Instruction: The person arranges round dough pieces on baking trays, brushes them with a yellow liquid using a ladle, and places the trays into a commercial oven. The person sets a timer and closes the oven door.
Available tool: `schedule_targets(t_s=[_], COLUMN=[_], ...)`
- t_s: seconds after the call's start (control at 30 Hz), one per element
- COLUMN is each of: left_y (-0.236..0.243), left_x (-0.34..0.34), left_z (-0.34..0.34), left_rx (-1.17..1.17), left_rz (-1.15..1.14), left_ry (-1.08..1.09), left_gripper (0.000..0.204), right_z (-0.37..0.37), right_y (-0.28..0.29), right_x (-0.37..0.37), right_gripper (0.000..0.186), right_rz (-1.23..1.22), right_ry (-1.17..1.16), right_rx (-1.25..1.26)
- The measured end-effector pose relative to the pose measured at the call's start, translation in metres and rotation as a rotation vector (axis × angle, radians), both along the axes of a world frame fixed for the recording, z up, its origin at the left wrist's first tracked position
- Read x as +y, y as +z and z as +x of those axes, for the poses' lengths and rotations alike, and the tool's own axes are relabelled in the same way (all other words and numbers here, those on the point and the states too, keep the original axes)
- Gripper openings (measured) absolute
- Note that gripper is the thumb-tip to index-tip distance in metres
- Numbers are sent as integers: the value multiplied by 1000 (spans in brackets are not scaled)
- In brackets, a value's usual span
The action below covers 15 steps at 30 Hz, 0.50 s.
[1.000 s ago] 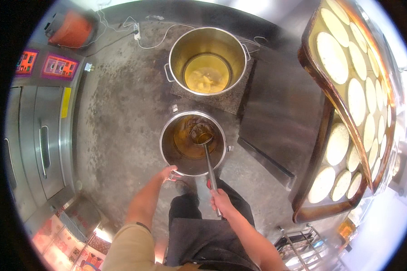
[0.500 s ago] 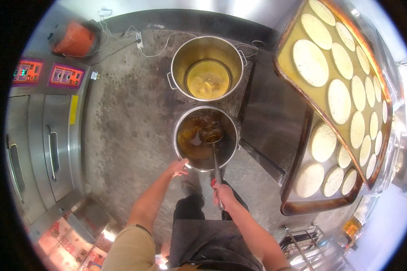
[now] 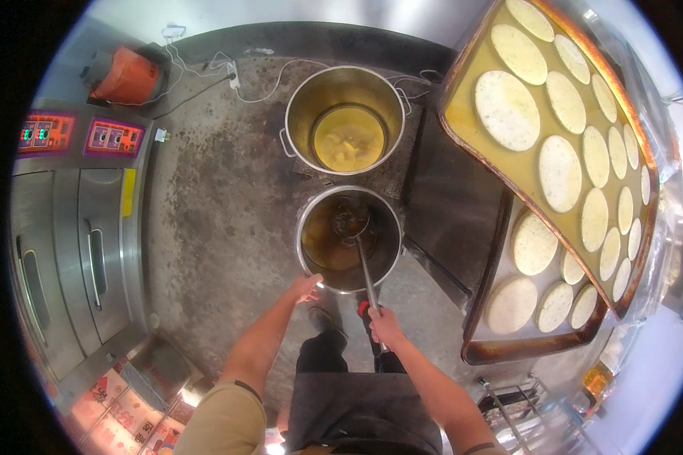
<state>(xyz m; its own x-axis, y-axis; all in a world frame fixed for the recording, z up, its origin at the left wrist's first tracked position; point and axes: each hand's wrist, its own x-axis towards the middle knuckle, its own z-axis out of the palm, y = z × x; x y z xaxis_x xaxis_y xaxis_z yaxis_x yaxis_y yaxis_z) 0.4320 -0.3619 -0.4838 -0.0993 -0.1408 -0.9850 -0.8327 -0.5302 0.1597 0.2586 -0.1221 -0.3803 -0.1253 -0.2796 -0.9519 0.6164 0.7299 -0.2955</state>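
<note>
A steel pot (image 3: 393,262) of dark brown liquid stands in front of me. My right hand (image 3: 385,324) is closed round the long metal handle of a ladle (image 3: 366,273). The ladle's bowl is down in the liquid, toward the pot's far side, and partly hidden by it. My left hand (image 3: 306,289) is at the near left rim of the same pot, its fingers curled against the edge. Behind stands a larger two-handled pot (image 3: 300,114) with yellow liquid and pale lumps at its bottom.
At right, an upper tray (image 3: 501,176) of round pale flatbreads overhangs a lower tray (image 3: 482,350) with more of them. A deck oven (image 3: 61,250) is on the left, an orange machine (image 3: 133,76) at the far left. A white cable (image 3: 284,70) runs along the back wall; a metal rack (image 3: 501,402) stands near right.
The ladle's bowl has moved slightly farther and left within the liquid, and my right hand has shifted to the right. My left hand stays by the rim. The whole view has shifted a little.
</note>
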Motion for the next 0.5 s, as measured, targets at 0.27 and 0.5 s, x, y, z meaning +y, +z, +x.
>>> schedule_targets(t_s=[0.27,0.5], left_y=[-55,-94], left_x=[-29,-55], left_z=[59,90], left_rx=[18,-23], left_rz=[-27,18], left_ry=[-151,-180], left_gripper=[64,60], right_z=[-7,6], right_y=[-38,-33], right_x=[14,32], right_gripper=[32,31], right_rz=[-129,-137], right_ry=[192,323], right_rx=[13,77])
